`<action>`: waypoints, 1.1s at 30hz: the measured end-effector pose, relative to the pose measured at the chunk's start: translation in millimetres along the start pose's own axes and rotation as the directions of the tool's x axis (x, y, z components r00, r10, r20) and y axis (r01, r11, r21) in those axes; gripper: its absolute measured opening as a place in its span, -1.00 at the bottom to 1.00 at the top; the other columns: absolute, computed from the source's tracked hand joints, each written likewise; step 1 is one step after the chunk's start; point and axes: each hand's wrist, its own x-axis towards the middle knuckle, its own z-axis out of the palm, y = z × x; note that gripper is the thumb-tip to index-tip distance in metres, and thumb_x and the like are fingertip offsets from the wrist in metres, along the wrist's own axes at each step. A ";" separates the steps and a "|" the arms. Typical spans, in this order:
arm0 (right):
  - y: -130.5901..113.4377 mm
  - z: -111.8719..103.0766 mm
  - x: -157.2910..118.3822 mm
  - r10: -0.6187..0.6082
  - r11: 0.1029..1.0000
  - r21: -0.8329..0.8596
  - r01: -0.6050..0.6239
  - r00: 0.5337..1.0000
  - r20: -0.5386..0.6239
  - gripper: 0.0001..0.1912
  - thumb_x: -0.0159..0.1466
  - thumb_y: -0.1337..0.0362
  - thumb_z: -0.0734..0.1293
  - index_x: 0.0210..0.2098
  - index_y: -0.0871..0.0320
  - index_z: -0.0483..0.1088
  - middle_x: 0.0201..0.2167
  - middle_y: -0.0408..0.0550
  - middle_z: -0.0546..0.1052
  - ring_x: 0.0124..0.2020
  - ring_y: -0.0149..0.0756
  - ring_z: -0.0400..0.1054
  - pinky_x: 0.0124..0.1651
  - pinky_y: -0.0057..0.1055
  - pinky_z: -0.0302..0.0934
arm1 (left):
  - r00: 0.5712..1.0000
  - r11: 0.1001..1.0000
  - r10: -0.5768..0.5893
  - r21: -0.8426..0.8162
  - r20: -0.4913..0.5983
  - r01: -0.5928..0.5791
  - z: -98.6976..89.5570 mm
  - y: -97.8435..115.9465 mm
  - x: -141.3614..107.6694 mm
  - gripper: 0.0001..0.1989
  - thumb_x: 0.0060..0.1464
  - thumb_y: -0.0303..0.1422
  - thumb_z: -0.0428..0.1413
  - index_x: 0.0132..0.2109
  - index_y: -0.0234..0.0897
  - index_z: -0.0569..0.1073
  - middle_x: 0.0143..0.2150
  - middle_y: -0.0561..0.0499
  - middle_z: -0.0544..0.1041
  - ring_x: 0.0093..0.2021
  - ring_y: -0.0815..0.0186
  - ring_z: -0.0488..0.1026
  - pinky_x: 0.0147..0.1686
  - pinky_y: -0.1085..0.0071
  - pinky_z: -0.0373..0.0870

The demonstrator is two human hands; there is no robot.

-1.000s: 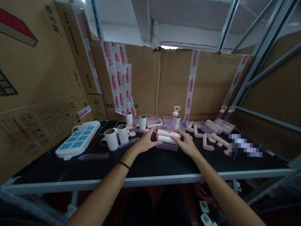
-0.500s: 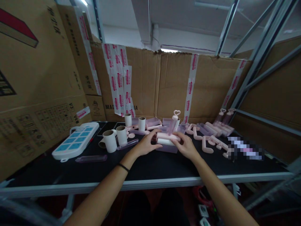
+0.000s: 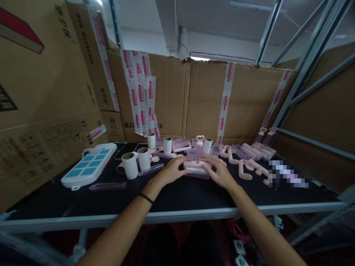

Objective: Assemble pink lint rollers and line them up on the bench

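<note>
A lint roller stands in front of me with its pink heart-topped handle [image 3: 199, 149] pointing up. Below the handle, a white sticky roll [image 3: 197, 170] lies across its pink frame, and a translucent purple cover [image 3: 196, 176] sits under the roll. My left hand [image 3: 174, 170] is closed around the roller's left end. At the opposite end, the fingers and thumb of my right hand [image 3: 221, 173] are closed on it too. My fingers partly hide both ends, so I cannot tell how far the roll sits inside the cover.
White paper rolls [image 3: 129, 166], a purple cover piece [image 3: 108, 186] and a white organiser with blue lids [image 3: 90, 164] are on the left. Pink handle parts [image 3: 244, 170] and finished-looking rollers [image 3: 253, 151] lie right. Cardboard [image 3: 169, 96] walls the back.
The lint roller's handle has moved left and lower and now stands more upright. The head has turned with it between my hands. A white roll behind now shows more.
</note>
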 end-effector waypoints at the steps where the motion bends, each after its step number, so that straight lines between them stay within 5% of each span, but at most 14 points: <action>1: 0.7 0.1 -0.4 -0.007 1.000 -0.002 0.007 1.000 0.022 -0.66 0.37 0.10 0.30 0.05 0.05 0.52 0.05 0.06 0.57 0.13 -0.01 0.40 0.23 -0.01 0.21 | 1.000 1.000 0.001 0.026 0.001 -0.001 -0.1 -0.2 0.2 -0.55 0.08 -0.31 0.29 0.13 -0.21 0.50 0.12 -0.12 0.55 0.12 0.11 0.46 0.17 0.20 0.32; 11: 11.9 1.7 -8.7 0.032 0.997 -0.071 -0.021 0.989 0.147 -0.34 0.25 0.01 0.43 0.28 0.00 0.30 0.21 0.08 0.45 0.22 -0.02 0.33 0.28 -0.01 0.18 | 0.997 0.997 -0.071 0.030 0.024 0.071 -1.7 3.9 -0.7 -0.56 0.10 -0.32 0.25 0.14 -0.21 0.48 0.12 -0.10 0.55 0.13 0.10 0.48 0.16 0.22 0.33; 21: 6.5 -0.1 -10.1 0.061 0.998 0.003 -0.063 0.977 0.204 -0.40 0.28 0.04 0.41 0.24 0.06 0.28 0.13 0.08 0.49 0.11 -0.03 0.40 0.17 -0.09 0.26 | 0.996 0.997 -0.071 0.027 0.058 0.070 -4.4 10.4 0.2 -0.63 0.12 -0.31 0.22 0.09 -0.18 0.47 0.09 -0.07 0.54 0.08 0.12 0.49 0.11 0.27 0.35; 26: 13.4 -5.5 -17.2 0.095 0.959 0.251 -0.130 0.985 0.146 -0.37 0.35 0.08 0.34 0.35 0.01 0.18 0.30 0.08 0.35 0.31 -0.07 0.24 0.35 -0.05 0.10 | 0.993 0.994 -0.103 0.029 0.057 0.102 -6.4 11.7 -1.4 -0.59 0.13 -0.29 0.21 0.13 -0.18 0.45 0.11 -0.08 0.54 0.07 0.11 0.49 0.11 0.25 0.34; 33: 13.4 -7.1 -18.8 0.144 0.766 0.606 -0.215 0.976 0.164 -0.36 0.34 0.10 0.37 0.36 -0.03 0.18 0.27 0.09 0.39 0.28 -0.08 0.30 0.33 -0.03 0.16 | 0.988 0.983 -0.146 -0.104 0.045 0.150 -7.1 -1.8 2.3 -0.63 0.20 -0.35 0.12 0.15 -0.20 0.42 0.14 -0.10 0.48 0.15 0.09 0.39 0.21 0.21 0.21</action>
